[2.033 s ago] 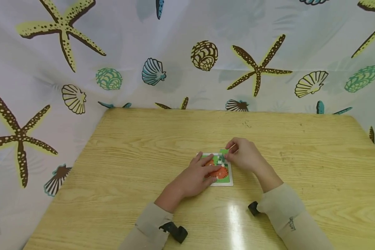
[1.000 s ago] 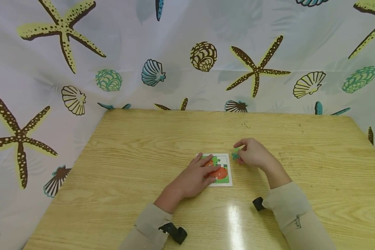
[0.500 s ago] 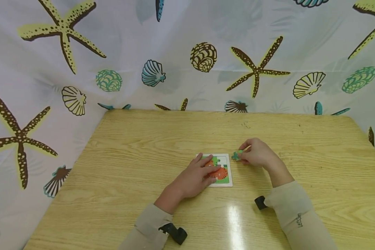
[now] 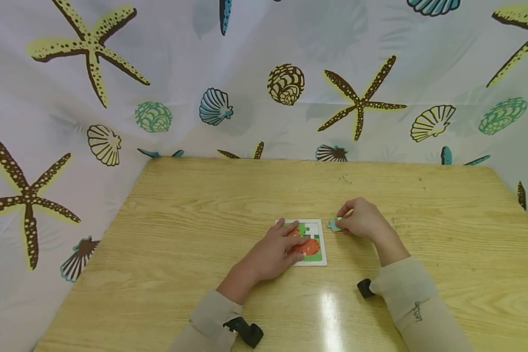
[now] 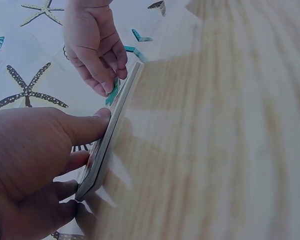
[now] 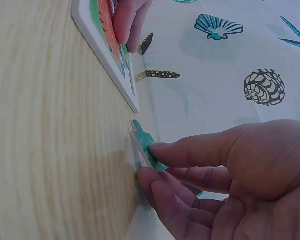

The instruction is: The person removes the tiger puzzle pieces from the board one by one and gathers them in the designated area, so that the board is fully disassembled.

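Note:
In the head view, a small square jigsaw puzzle with a white frame lies on the table, showing an orange animal on green. My left hand rests on its left part with spread fingers, covering some of the picture. A white gap shows at the puzzle's upper right. Just right of the frame, my right hand pinches a green puzzle piece between thumb and fingers. The right wrist view shows this puzzle piece tilted, apart from the frame's corner. The left wrist view shows the frame's edge beside my left thumb.
The wooden table spreads around the puzzle. A white cloth printed with starfish and shells hangs behind it and along its sides. Black wrist-camera mounts stick out from both sleeves.
My right hand has lifted the green piece from the puzzle's upper right corner and moved it rightward, off the frame. The piece has turned in the fingers. My left hand has stayed in place.

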### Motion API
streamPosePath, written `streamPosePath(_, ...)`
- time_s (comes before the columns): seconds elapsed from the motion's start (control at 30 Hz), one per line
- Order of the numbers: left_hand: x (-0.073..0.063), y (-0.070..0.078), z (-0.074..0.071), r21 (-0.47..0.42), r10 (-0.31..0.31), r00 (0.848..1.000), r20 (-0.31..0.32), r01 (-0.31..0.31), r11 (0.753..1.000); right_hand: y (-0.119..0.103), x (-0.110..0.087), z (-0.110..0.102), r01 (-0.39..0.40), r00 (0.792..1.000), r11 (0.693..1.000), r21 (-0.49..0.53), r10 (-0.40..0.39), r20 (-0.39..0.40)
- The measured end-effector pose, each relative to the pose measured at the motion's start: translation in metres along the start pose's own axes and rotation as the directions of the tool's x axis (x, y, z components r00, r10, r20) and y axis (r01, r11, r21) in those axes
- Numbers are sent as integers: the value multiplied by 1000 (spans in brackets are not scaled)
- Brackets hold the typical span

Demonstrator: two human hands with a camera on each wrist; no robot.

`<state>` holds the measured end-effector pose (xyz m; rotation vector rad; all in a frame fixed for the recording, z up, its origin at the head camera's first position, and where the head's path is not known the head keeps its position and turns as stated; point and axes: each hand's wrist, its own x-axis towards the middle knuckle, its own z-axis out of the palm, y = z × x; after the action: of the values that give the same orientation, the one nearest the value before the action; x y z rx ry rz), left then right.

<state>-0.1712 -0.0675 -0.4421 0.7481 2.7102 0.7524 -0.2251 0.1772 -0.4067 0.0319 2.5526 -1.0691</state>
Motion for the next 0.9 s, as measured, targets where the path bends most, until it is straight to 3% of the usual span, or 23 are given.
streamPosePath(0.57, 0, -2, 2, -31, 15, 999, -29, -16, 999, -1, 0, 4, 20, 989, 978, -206, -49, -138)
streamPosePath(0.9, 0, -2, 3, -44, -7, 1000, -22, 6, 999, -3, 1, 7, 42, 989, 972, -232, -73, -126)
